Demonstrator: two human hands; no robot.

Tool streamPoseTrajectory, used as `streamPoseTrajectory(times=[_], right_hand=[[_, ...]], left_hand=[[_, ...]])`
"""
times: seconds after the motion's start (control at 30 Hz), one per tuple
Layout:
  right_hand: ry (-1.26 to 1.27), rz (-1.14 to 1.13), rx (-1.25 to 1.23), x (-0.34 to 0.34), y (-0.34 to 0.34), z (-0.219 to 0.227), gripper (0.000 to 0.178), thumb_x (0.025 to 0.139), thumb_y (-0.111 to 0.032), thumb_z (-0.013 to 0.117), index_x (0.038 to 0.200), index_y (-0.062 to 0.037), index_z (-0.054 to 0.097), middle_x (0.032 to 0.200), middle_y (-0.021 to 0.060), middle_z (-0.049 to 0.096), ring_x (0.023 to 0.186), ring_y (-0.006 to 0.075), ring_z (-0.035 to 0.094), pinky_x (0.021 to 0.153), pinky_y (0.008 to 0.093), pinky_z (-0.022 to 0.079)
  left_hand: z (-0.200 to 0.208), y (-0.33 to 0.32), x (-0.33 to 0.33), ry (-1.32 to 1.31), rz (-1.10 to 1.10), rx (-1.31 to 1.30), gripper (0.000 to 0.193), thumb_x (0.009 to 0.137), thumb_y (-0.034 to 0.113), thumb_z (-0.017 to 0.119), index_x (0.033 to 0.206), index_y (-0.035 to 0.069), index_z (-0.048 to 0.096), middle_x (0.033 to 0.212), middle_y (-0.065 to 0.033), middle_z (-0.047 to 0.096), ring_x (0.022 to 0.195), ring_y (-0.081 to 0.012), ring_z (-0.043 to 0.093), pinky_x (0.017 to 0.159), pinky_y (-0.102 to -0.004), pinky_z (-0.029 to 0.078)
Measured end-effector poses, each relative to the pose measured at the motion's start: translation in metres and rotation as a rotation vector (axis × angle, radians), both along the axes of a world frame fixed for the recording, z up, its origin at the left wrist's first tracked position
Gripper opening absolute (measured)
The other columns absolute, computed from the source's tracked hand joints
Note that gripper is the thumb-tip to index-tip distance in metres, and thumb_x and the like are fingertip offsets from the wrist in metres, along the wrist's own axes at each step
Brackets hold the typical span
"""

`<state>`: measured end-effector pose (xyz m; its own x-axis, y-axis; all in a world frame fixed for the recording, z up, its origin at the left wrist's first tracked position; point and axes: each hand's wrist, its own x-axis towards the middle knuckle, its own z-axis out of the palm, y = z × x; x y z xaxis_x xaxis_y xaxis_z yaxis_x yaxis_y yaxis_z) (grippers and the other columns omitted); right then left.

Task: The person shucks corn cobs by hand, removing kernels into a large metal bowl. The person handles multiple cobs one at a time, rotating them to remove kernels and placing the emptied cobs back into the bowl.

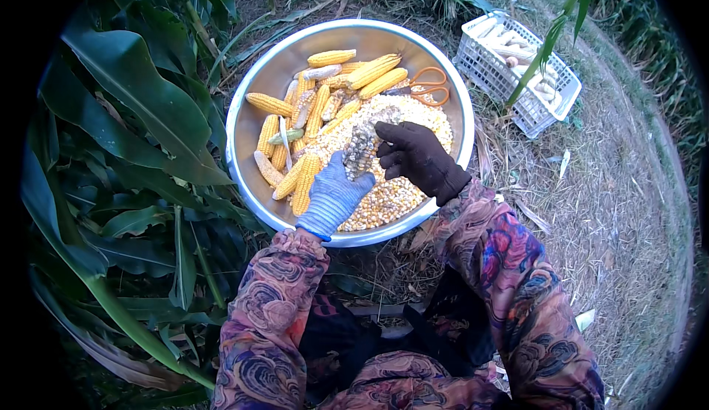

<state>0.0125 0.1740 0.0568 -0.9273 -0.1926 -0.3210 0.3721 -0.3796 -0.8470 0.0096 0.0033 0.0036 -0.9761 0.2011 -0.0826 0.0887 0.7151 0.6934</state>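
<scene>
Apparently, stripping kernels is the step in hand. The left hand [336,192], partly closed, holds a dark, patchy cob [360,153] in its fingers; the right hand [422,157] is half-curled beside it, its grip impossible to tell. Loose kernels [391,202] lie beneath both. Next seems to call for steady left support and right-hand pressure. Beyond the left hand, yellow cobs [319,111] crowd the basin [354,38].

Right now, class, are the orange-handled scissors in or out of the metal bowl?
In: the scissors lie inside the bowl's rim, beside loose kernels and cobs.
</scene>
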Motion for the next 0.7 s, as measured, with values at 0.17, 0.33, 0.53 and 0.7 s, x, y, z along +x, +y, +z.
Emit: streamPoseTrajectory(times=[0.17,0.33,0.53,0.7], right_hand=[[-0.046,0.007,0.011,-0.003,0.007,-0.007,0.027,0.082,-0.023,0.061,0.092,0.0007,0.054,0.073,0.0092,0.054,0.057,0.0165,0.055,0.047,0.0278,0.048],[-0.069,-0.022,-0.027,0.0,0.009,-0.006,0.027,0.081,-0.02,0.06,0.097,0.0017,0.056,0.073,0.0092,0.054,0.056,0.0172,0.055,0.047,0.0279,0.048],[-0.114,-0.04,0.085,0.0,0.007,0.0,0.017,0.077,-0.009,0.056,0.09,0.0021,0.053,0.072,0.0102,0.053,0.056,0.0167,0.054,0.047,0.0284,0.047],[-0.061,-0.124,0.097,0.0,0.004,-0.009,0.007,0.072,0.001,0.048,0.08,0.0014,0.048,0.071,0.0125,0.052,0.055,0.0178,0.052,0.046,0.0301,0.045]], left_hand=[[0.002,0.001,0.005,-0.038,-0.044,0.117,0.069,0.072,0.04,0.065,0.123,0.0,0.04,0.1,-0.0254,0.059,0.094,-0.0372,0.059,0.081,-0.0412,0.047],[0.006,0.007,0.005,-0.09,-0.014,0.089,0.066,0.072,0.037,0.066,0.122,0.001,0.041,0.1,-0.0243,0.06,0.094,-0.0358,0.059,0.081,-0.0406,0.047],[0.004,0.004,0.006,0.055,-0.055,0.045,0.065,0.072,0.038,0.066,0.12,0.0,0.043,0.099,-0.0241,0.06,0.093,-0.0354,0.059,0.08,-0.0403,0.047],[0.009,0.011,0.006,-0.151,-0.024,0.153,0.066,0.072,0.039,0.066,0.12,0.001,0.042,0.099,-0.0241,0.06,0.094,-0.0354,0.059,0.08,-0.0405,0.047]])
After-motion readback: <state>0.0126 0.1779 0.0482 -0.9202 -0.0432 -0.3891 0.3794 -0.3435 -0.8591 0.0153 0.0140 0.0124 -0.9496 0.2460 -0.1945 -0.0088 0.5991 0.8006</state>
